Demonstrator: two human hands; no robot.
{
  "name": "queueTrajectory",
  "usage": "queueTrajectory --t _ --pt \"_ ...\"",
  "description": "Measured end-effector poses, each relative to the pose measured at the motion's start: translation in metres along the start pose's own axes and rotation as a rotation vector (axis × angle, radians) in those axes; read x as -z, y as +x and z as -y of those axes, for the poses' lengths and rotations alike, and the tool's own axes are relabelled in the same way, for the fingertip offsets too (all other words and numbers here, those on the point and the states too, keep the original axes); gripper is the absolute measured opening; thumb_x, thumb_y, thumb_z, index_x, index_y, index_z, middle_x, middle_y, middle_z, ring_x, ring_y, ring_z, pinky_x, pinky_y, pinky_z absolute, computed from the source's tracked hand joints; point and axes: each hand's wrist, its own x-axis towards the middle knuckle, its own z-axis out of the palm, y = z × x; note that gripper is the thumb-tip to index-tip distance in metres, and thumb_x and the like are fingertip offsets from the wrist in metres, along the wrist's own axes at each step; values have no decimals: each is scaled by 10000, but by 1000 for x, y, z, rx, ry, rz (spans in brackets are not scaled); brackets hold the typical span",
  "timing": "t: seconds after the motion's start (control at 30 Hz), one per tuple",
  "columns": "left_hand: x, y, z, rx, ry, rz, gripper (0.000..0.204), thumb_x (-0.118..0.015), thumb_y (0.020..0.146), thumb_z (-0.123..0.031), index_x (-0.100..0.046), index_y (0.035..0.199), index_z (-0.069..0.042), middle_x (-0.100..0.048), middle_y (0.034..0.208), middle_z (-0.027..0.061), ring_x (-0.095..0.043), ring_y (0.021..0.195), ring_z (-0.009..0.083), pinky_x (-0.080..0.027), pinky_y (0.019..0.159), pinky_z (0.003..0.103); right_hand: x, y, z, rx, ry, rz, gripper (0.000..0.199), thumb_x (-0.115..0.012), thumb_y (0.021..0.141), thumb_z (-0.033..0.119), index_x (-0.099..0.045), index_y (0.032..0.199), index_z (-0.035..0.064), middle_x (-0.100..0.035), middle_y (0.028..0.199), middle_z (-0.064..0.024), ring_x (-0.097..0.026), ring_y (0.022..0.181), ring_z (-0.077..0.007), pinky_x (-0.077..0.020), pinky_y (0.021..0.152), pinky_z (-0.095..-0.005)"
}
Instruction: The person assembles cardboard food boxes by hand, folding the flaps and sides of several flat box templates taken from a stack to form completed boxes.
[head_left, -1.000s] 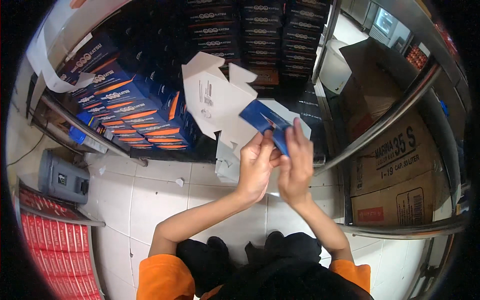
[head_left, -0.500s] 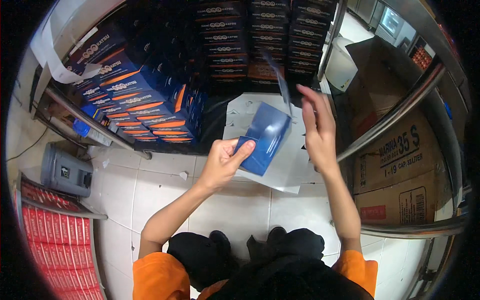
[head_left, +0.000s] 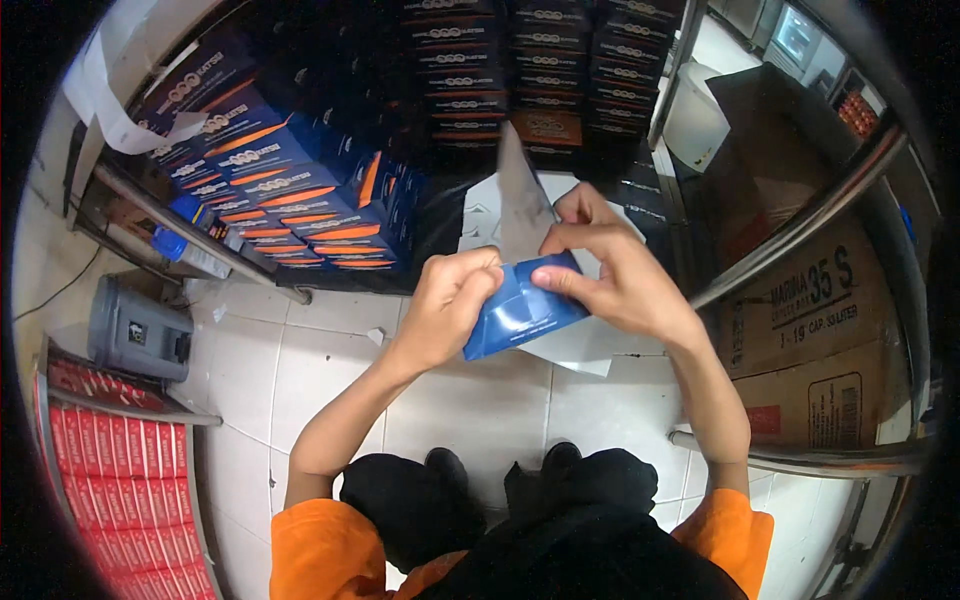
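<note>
Between my hands is a partly folded blue cardboard box (head_left: 522,318), its glossy printed side facing me and a pale inner flap standing up at the far side. My left hand (head_left: 450,300) is closed on the box's left edge, thumb bent over the top. My right hand (head_left: 605,262) grips the right side, thumb pressed on the blue panel and fingers curled behind at the flap. Beneath the box, white flat card sheets (head_left: 575,350) lie on the dark shelf surface and stick out over its front edge.
Stacked blue-and-orange boxes (head_left: 290,190) fill the left of the shelf; more dark stacks (head_left: 545,60) stand behind. A metal rail (head_left: 800,230) and brown cartons (head_left: 810,330) are at right. Left are a grey bin (head_left: 140,330) and red packs (head_left: 125,470). A white bucket (head_left: 697,118) stands far right.
My right hand has come in from the right and taken hold of the box. The box has turned flatter across, and its flap now stands up on the far side.
</note>
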Motion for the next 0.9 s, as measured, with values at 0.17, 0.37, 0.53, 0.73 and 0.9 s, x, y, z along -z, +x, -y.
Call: queueTrajectory --t 0.17,0.37,0.53,0.73,0.9 --pt "8 -3 -11 -32 -13 147 342 -535 870 -253 -397 634 -48 -341 624 -40 -322 602 40 -274 524 215 -9 -14 -3 -17 28 -184 174 -656 779 163 -610 808 -2 -413 1042 -124 -430 977 -226 -327 897 -334" --pt "-11 12 -11 -45 65 278 313 -523 884 -204 -441 641 -25 -387 596 -29 -354 598 39 -308 510 228 13 -32 8 54 -248 -144 166 -657 763 179 -595 763 24 -425 1074 -158 -428 1047 -308 -329 912 -395" --pt "-20 21 -6 -140 80 192 338 -549 829 -252 -423 597 -42 -385 558 -20 -361 554 71 -293 496 259 5 -46 -7 220 -207 -277 198 -635 779 215 -553 856 52 -388 1215 -188 -364 1146 -359 -285 955 -456" --pt "-29 24 -9 -19 -138 315 370 -566 777 -244 -324 535 -105 -330 530 -67 -265 512 26 -183 453 217 13 -47 18 113 -500 -456 162 -652 665 100 -539 750 19 -397 1200 -163 -361 1106 -346 -314 843 -455" --pt "-21 28 -5 -67 -258 358 372 -568 772 -250 -314 543 -103 -319 535 -68 -259 504 18 -165 439 213 13 -59 20 141 -221 -128 422 -709 681 326 -522 915 29 -257 1337 -220 -299 1190 -369 -288 898 -477"
